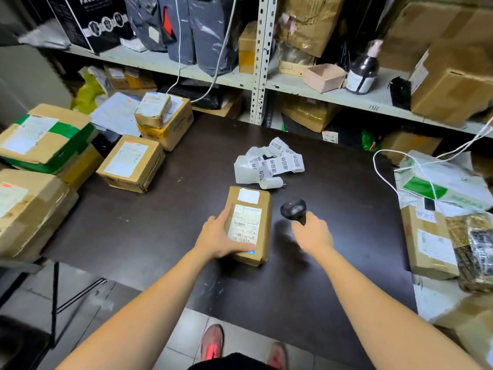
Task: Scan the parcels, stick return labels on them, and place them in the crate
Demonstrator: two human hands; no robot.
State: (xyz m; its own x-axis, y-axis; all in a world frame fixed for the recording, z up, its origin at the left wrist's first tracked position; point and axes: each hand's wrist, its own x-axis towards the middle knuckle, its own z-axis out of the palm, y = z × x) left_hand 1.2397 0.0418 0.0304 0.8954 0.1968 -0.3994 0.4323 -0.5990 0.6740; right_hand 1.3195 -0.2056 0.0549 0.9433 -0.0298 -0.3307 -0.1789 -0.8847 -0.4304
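A small brown parcel (262,209) with a white shipping label lies on the dark table (165,222). My left hand (217,237) holds it by its left side and near edge, thumb across the label's lower part. To the parcel's right, my right hand (313,233) grips the handle of a black barcode scanner (293,209), its head turned toward the parcel. A crumpled strip of white return labels (272,162) lies just beyond the parcel. No crate is in view.
Several taped cardboard parcels (130,164) are stacked along the table's left side, more parcels (426,244) and a white bag on the right. Metal shelving (260,84) packed with boxes and bags stands behind the table. White cables hang down at both sides.
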